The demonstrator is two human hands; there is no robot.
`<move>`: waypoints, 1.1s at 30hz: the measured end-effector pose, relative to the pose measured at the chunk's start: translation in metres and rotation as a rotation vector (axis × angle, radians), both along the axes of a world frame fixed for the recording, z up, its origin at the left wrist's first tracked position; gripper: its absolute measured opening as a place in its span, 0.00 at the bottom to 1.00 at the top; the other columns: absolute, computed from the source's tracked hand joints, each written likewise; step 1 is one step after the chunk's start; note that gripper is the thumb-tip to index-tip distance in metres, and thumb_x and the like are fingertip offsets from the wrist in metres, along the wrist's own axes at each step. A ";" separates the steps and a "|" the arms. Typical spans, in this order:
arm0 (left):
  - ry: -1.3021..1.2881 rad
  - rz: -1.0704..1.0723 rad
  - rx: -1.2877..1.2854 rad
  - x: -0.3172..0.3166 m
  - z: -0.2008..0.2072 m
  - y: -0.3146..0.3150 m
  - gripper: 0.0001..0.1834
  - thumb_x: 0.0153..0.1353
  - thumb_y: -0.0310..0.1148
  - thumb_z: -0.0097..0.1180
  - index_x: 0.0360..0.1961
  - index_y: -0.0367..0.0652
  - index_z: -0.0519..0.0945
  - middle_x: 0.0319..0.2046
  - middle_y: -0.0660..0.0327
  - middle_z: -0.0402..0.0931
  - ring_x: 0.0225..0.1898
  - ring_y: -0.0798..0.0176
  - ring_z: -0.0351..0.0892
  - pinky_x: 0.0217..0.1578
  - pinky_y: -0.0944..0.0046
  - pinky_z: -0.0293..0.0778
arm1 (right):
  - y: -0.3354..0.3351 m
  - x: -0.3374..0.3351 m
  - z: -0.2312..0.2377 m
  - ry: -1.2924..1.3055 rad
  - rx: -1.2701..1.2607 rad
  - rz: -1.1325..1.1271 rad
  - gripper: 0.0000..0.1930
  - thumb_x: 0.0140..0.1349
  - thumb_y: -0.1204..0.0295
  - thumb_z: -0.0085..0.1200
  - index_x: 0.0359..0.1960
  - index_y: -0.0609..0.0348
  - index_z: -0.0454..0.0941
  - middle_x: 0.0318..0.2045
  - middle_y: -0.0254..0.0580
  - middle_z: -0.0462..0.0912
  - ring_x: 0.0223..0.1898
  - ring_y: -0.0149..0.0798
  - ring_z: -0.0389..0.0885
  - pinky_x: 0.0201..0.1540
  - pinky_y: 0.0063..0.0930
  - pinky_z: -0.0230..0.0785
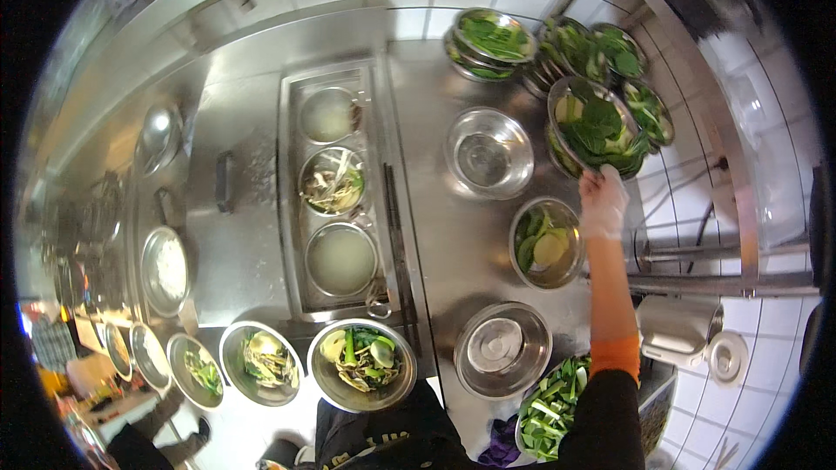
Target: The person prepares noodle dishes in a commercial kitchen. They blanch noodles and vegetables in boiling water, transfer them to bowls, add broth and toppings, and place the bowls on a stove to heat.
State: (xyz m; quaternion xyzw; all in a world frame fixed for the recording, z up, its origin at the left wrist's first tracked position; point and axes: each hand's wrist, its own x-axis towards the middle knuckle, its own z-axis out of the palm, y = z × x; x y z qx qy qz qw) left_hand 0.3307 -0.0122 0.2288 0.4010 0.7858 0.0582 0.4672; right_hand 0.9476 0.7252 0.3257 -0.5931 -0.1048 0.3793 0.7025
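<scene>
My right hand point(603, 198), in a thin clear glove, reaches far over the counter at the right. Its fingers close on the near rim of a metal bowl point(551, 118) filled with leafy greens and pale slices. That bowl is tilted and rests among other stacked bowls. Just nearer to me stands another metal bowl point(515, 266) with green leaves and a pale yellow slice. Left of the held bowl is a shiny metal bowl point(455, 150) with no food in it. My left hand is not in view.
A recessed cooker point(291, 209) holds three round baskets, the middle one with mushrooms and greens. Filled bowls point(317, 383) line the front edge. Empty nested bowls point(463, 374) and a heap of chopped greens point(557, 409) lie near my right arm. Bowl stacks point(456, 54) stand at the back.
</scene>
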 end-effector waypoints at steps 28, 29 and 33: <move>-0.348 1.732 -0.142 0.120 0.040 -0.052 0.19 0.63 0.43 0.40 0.52 0.46 0.64 0.36 0.60 0.72 0.37 0.64 0.72 0.39 0.62 0.70 | 0.199 -0.404 -0.063 -2.522 0.213 1.339 0.11 0.57 0.74 0.41 0.32 0.59 0.80 0.34 0.51 0.82 0.37 0.47 0.82 0.36 0.41 0.73; -0.353 1.717 -0.142 0.122 0.040 -0.051 0.19 0.64 0.42 0.40 0.52 0.46 0.64 0.36 0.61 0.71 0.38 0.64 0.72 0.40 0.62 0.70 | 0.197 -0.404 -0.061 -2.542 0.214 1.367 0.11 0.57 0.74 0.41 0.33 0.59 0.79 0.34 0.51 0.82 0.37 0.47 0.82 0.35 0.41 0.73; -0.362 1.640 -0.124 0.121 0.041 -0.046 0.18 0.65 0.39 0.38 0.55 0.47 0.63 0.40 0.62 0.70 0.41 0.66 0.71 0.43 0.62 0.68 | 0.187 -0.398 -0.049 -2.566 0.173 1.315 0.11 0.57 0.75 0.42 0.36 0.59 0.78 0.34 0.49 0.82 0.37 0.47 0.82 0.36 0.40 0.74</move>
